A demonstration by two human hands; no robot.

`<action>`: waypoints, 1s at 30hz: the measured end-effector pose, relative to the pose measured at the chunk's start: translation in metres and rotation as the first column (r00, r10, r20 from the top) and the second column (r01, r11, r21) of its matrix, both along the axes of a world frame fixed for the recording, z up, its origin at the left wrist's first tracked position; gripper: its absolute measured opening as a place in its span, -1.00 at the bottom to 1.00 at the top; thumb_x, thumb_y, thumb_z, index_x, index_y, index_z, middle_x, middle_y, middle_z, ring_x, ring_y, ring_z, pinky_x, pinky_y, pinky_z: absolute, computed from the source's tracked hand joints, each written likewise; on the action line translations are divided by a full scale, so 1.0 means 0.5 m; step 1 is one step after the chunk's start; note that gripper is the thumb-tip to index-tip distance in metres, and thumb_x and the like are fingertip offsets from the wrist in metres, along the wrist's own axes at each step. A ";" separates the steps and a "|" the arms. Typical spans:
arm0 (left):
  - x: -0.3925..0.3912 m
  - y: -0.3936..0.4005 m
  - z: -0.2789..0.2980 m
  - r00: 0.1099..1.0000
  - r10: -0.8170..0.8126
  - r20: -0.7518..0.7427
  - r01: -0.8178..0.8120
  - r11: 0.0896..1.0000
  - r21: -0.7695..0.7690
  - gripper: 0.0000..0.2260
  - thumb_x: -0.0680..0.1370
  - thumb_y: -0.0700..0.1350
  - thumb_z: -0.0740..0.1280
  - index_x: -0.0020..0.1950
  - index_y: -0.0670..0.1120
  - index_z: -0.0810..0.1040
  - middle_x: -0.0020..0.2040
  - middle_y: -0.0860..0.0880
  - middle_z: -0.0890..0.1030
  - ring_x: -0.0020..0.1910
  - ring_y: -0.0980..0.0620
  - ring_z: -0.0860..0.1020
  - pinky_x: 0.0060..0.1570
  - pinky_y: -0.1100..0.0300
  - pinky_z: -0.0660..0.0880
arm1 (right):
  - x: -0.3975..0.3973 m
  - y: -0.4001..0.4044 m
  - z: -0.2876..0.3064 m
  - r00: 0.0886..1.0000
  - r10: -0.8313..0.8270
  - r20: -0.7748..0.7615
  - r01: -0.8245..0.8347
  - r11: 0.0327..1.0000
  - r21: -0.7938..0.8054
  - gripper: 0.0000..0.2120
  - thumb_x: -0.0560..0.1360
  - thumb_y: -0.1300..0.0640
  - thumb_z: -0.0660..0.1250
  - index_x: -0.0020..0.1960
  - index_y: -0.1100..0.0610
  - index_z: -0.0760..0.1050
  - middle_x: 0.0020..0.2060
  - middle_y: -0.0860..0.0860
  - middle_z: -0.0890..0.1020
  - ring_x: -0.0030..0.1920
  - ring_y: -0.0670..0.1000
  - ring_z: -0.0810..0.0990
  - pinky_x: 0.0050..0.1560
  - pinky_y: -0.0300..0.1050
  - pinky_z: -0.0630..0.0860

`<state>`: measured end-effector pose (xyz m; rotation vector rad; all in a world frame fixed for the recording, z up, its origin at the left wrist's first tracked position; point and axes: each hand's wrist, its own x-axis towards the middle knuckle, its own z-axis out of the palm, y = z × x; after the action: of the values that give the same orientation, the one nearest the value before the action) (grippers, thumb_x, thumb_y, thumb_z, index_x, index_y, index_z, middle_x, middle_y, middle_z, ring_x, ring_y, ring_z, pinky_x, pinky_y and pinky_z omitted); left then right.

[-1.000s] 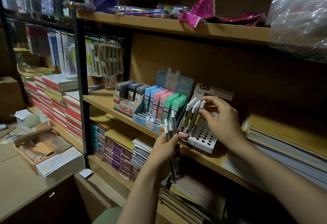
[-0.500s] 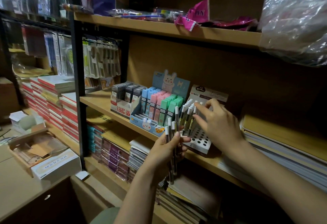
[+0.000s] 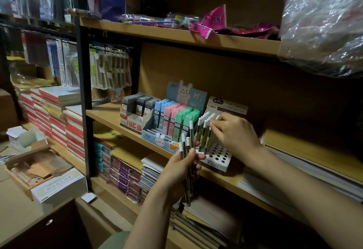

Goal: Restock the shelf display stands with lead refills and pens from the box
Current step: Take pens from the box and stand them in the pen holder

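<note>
Gripping 4 pens, left hand.

Dim, warm light; dark right recess, blurred wide-angle edges.

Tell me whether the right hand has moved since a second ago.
Yes. The right hand has dropped lower and nearer the pen stand, its fingertips now down among the standing pens' caps.

My left hand is raised in front of me, forearm angling up from below, fingers curled round a small bundle of pens with the thumb pressed across them. My right hand reaches forward, above and right of the left, palm down, fingertips pinching the white cap of one pen.
</note>
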<state>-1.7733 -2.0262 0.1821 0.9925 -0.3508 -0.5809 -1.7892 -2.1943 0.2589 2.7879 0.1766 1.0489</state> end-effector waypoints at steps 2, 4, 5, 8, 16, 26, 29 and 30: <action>-0.002 -0.002 0.001 1.000 -0.019 0.004 0.019 1.000 -0.002 -0.79 0.65 -0.13 0.18 0.24 -0.06 0.51 -0.16 -0.04 0.63 -0.30 0.09 0.49 -0.34 0.29 0.46 | -0.009 0.000 0.003 1.000 -0.012 -0.002 0.012 0.999 -0.031 -0.73 0.60 0.01 0.26 0.20 0.08 0.61 -0.03 0.03 0.59 -0.15 0.03 0.61 -0.25 -0.16 0.51; -0.002 -0.005 0.002 0.999 -0.046 0.025 0.045 0.999 0.006 -0.78 0.65 -0.12 0.19 0.26 -0.08 0.51 -0.14 -0.03 0.65 -0.31 0.11 0.50 -0.34 0.30 0.47 | -0.018 -0.002 0.006 1.000 0.011 -0.003 -0.010 0.989 0.145 -0.61 0.58 -0.04 0.28 0.38 0.03 0.46 0.01 -0.01 0.53 -0.20 -0.08 0.55 -0.22 -0.27 0.49; -0.002 -0.007 0.001 0.997 -0.060 0.041 0.059 0.998 0.012 -0.77 0.64 -0.11 0.20 0.27 -0.09 0.50 -0.13 -0.02 0.66 -0.31 0.12 0.50 -0.32 0.30 0.47 | -0.023 -0.002 0.007 0.999 0.053 -0.006 -0.048 0.952 0.302 -0.55 0.56 -0.06 0.31 0.41 0.03 0.42 -0.01 -0.05 0.52 -0.22 -0.14 0.52 -0.22 -0.33 0.45; 0.003 -0.017 0.001 0.986 -0.120 0.112 0.115 0.992 0.054 -0.73 0.62 -0.07 0.23 0.25 -0.20 0.49 -0.10 0.01 0.68 -0.29 0.14 0.51 -0.28 0.29 0.49 | -0.032 0.011 0.015 0.975 0.208 -0.079 -0.104 0.739 0.666 -0.58 0.45 -0.09 0.41 0.28 -0.04 0.53 -0.08 -0.15 0.63 -0.17 -0.21 0.61 -0.19 -0.37 0.50; 0.015 -0.041 -0.006 0.989 -0.074 0.129 0.066 0.996 0.064 -0.77 0.61 -0.04 0.23 0.23 0.00 0.55 0.08 -0.02 0.68 -0.07 0.06 0.65 -0.08 0.18 0.58 | -0.031 -0.033 0.093 0.913 0.386 -0.130 -0.139 0.595 0.792 -0.77 0.46 0.23 0.42 0.06 -0.02 0.60 -0.08 -0.04 0.67 -0.15 -0.15 0.68 -0.17 -0.33 0.60; 0.012 -0.069 -0.010 0.941 0.099 0.325 -0.184 0.952 0.243 -0.83 0.67 -0.13 0.14 0.16 0.00 0.50 -0.03 0.03 0.59 -0.36 0.29 0.48 -0.36 0.45 0.39 | 0.045 -0.084 0.068 0.991 0.056 -0.125 0.015 0.864 0.502 -0.74 0.42 0.15 0.48 0.11 0.11 0.64 0.04 0.03 0.68 -0.05 -0.12 0.63 -0.02 -0.26 0.59; 0.011 -0.073 -0.012 0.947 0.060 0.314 -0.150 0.951 0.269 -0.78 0.66 -0.21 0.12 0.23 -0.04 0.46 0.01 0.00 0.57 -0.32 0.27 0.48 -0.33 0.44 0.40 | 0.052 -0.089 0.050 0.990 0.048 -0.131 0.029 0.848 0.530 -0.76 0.45 0.14 0.46 0.11 0.12 0.63 0.00 0.00 0.67 -0.18 -0.27 0.53 -0.29 -0.49 0.46; 0.011 -0.072 -0.014 0.947 0.050 0.318 -0.145 0.948 0.283 -0.77 0.66 -0.21 0.11 0.25 -0.05 0.46 -0.01 0.00 0.56 -0.32 0.27 0.48 -0.34 0.44 0.39 | 0.052 -0.091 0.048 0.990 0.038 -0.135 0.039 0.849 0.528 -0.77 0.45 0.13 0.46 0.10 0.12 0.63 -0.03 -0.02 0.66 -0.21 -0.29 0.50 -0.35 -0.52 0.43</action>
<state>-1.7678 -2.0623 0.1753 1.3966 -0.4946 -0.3926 -1.7631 -2.2397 0.2832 3.3586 -0.1232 1.0242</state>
